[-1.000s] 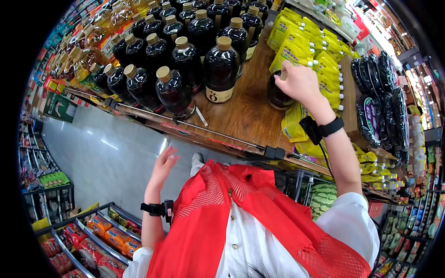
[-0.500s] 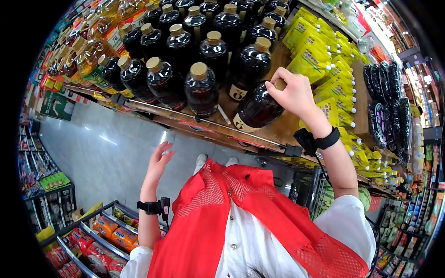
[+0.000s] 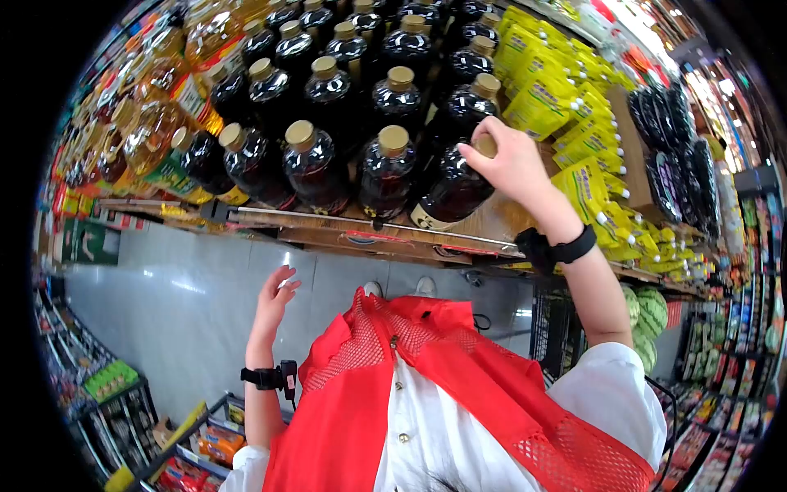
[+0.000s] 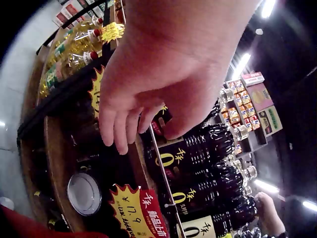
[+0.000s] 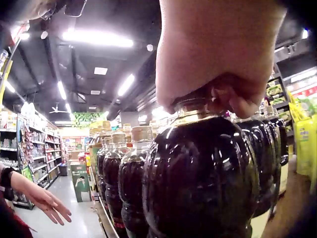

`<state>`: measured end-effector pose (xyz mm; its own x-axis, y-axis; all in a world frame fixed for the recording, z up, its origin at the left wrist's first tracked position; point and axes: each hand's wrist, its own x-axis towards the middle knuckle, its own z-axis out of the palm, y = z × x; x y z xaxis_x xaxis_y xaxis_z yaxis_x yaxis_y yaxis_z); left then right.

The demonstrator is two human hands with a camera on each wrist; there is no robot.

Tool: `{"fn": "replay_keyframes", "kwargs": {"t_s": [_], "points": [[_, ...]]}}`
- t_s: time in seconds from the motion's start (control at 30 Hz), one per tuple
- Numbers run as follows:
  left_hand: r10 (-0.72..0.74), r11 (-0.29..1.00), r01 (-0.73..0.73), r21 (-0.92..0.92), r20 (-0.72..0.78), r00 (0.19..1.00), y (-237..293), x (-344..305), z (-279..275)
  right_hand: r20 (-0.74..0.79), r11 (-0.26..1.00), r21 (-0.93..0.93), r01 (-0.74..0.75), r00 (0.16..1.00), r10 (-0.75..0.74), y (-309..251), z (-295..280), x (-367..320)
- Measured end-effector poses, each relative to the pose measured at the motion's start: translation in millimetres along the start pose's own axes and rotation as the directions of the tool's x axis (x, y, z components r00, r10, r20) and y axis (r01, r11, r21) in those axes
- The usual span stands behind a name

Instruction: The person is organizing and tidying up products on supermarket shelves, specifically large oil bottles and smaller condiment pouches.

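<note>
My right hand (image 3: 515, 162) grips a large soy sauce bottle (image 3: 456, 187) by its gold cap and neck, with the thumb on the near left side. The bottle leans a little, its base low near the shelf's front rail, beside another dark bottle (image 3: 387, 174) in the front row. In the right wrist view the bottle's dark body (image 5: 198, 173) fills the middle below the curled fingers. My left hand (image 3: 275, 302) hangs over the aisle floor with loose fingers and holds nothing; the left wrist view shows it in front of the shelf edge.
Rows of dark bottles (image 3: 326, 90) stand behind, with amber oil bottles (image 3: 152, 135) to their left. Yellow pouches (image 3: 541, 107) and black packs (image 3: 684, 156) lie on the right. A metal rail (image 3: 369, 223) runs along the front edge. Watermelons (image 3: 650, 316) sit below right.
My right hand has brought the soy sauce bottle leftward from beside the yellow pouches to the end of the front row. The head view has shifted. The left hand still hangs over the aisle.
</note>
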<state>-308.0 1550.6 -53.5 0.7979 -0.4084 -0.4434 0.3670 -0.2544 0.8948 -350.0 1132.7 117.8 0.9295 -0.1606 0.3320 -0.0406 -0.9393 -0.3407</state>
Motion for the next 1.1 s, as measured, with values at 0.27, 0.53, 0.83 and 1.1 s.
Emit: {"fn": "replay_keyframes", "kwargs": {"t_s": [0.27, 0.53, 0.83, 1.1], "points": [[0.102, 0.966, -0.157, 0.203, 0.256, 0.961, 17, 39, 5, -0.199, 0.942, 0.252, -0.219, 0.941, 0.272, -4, 13, -51], [0.030, 0.875, -0.239, 0.421, 0.446, 0.895, 36, 38, 40, -0.642, 0.819, -0.230, -0.526, 0.714, 0.278, 109, -17, -129], [-0.016, 0.740, -0.480, 0.471, 0.726, 0.688, 85, 31, 145, -0.458, 0.727, -0.156, -0.669, 0.701, 0.547, 181, -41, -162], [0.258, 0.591, -0.746, 0.308, 0.804, 0.536, 136, 33, 319, -0.252, 0.783, 0.027, -0.621, 0.754, 0.607, 189, -37, -143]]}}
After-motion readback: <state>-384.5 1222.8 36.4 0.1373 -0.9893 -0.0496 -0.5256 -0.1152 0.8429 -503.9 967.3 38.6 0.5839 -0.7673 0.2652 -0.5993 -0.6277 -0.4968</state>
